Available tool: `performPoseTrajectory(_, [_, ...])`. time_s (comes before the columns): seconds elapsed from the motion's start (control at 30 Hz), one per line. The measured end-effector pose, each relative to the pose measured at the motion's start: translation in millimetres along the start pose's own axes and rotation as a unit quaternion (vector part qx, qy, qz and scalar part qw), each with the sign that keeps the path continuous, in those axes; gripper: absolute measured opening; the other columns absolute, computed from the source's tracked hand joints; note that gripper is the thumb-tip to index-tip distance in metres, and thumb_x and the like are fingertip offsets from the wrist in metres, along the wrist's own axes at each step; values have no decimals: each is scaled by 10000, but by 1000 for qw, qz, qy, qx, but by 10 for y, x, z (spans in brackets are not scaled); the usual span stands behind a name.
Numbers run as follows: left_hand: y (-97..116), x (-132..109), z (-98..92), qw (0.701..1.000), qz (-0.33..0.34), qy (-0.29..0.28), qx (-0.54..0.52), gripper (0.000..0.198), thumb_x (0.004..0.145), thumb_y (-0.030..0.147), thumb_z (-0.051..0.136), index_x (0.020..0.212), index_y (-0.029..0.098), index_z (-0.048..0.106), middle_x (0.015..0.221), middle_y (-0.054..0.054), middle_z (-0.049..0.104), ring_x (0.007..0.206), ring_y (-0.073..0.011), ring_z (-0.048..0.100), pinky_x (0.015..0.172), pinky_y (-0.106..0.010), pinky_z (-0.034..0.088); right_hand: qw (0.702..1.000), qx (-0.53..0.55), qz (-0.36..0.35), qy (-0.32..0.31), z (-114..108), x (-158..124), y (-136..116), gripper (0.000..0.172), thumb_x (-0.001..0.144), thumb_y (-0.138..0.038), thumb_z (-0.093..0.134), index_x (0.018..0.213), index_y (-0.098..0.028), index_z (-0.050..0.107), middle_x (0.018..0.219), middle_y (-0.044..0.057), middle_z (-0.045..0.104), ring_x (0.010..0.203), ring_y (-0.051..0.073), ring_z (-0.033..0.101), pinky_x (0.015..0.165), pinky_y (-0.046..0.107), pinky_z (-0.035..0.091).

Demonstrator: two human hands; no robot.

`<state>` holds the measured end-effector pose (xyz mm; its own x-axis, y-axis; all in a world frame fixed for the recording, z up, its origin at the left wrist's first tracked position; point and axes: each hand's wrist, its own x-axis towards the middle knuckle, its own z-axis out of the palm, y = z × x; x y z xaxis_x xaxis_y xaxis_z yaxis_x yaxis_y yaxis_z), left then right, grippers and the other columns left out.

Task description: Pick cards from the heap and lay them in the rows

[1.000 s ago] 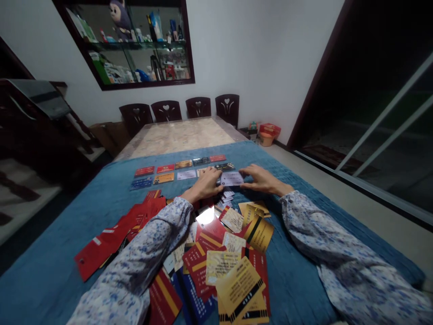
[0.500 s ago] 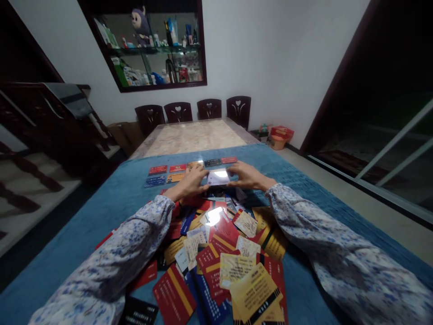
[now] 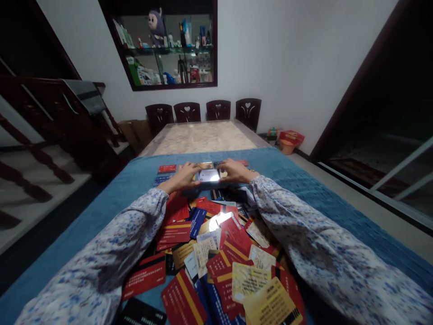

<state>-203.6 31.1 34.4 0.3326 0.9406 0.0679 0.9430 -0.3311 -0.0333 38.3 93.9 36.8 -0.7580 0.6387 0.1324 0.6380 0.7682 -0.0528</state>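
Note:
A pale, shiny card [image 3: 209,175] with light glaring on it is held by its two short edges near the rows of cards, at the far side of the pile. My left hand [image 3: 183,176] pinches its left edge, and my right hand [image 3: 234,171] has the right edge between thumb and fingers. Whether the card touches the cloth I cannot tell. Behind my hands lies a row of cards, with a red card [image 3: 167,169] at its left end and a blue card [image 3: 163,180] in front of that; others are partly hidden by my fingers.
A heap of mixed cards [image 3: 216,257], red, blue, gold and black, spreads between my forearms. Beneath lies a blue cloth [image 3: 291,180] on a marble-topped table [image 3: 206,135]. Several dark chairs [image 3: 218,110] stand at the far end, below a wall cabinet [image 3: 169,49].
Both hands have shifted left over the table together with the pale card, now in front of the row's middle. The camera view has turned slightly left.

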Motion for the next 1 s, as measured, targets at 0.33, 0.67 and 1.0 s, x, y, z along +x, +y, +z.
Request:
performPoseTrajectory(0.33, [-87,175,58,999,-19,-45,6,519,881,372,616,1380,230,601,1383,-148,580,1319,-372,427,1037,-526,402,997,-48,29,-57,135,309,51,439,850,-476,768,1212,-230,736,1248,123,702,1197,304,600,802,287,471])
performPoseTrajectory(0.67, [-153,313,198,997,-20,-66,21,348,884,412,626,1170,223,682,1373,-143,587,1326,-373,418,1048,-551,383,995,-42,43,-84,254,442,87,488,810,-547,778,1208,-266,762,1344,122,676,1286,345,572,911,353,511])
performPoseTrajectory(1.0, [-152,341,185,995,-17,-89,34,307,884,409,620,1093,195,686,1317,-164,591,1327,-382,402,1034,-569,382,992,-46,54,-109,239,482,74,503,807,-598,747,1189,-270,769,1356,128,662,1305,367,544,959,407,513])
